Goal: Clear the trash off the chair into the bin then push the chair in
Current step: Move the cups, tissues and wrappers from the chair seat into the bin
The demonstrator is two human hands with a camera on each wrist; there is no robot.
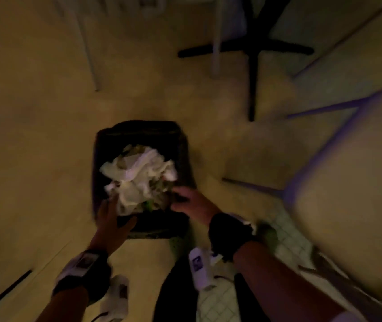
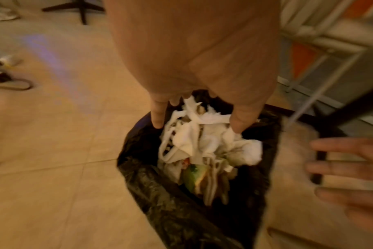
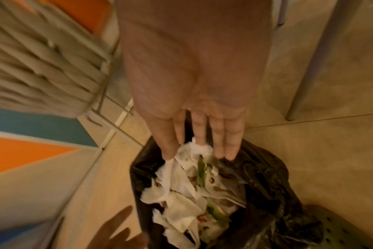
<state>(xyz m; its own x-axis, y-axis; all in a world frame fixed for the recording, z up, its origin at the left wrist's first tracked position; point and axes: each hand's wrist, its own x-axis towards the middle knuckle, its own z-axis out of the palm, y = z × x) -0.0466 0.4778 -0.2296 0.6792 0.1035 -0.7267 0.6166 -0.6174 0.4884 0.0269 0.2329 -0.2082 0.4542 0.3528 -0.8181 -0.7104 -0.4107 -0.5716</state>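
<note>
A bin lined with a black bag (image 1: 138, 131) stands on the floor in front of me. Crumpled white tissues and food scraps (image 1: 138, 175) fill it. My left hand (image 1: 113, 212) hovers over the bin's near left rim. Its fingers (image 2: 159, 116) are straight and point down at the trash (image 2: 202, 148). My right hand (image 1: 180, 196) is at the near right rim, flat, and its fingertips (image 3: 200, 139) touch a white tissue (image 3: 194, 150). Neither hand grips anything. The beige chair seat (image 1: 348, 194) is to my right.
A black cross-shaped table base (image 1: 252, 49) stands on the tiled floor beyond the bin. Pale chair legs (image 1: 87, 52) rise at the far left, with another leg (image 3: 305, 80) close to the bin. An orange and blue panel (image 3: 21, 151) lies on the chair's side.
</note>
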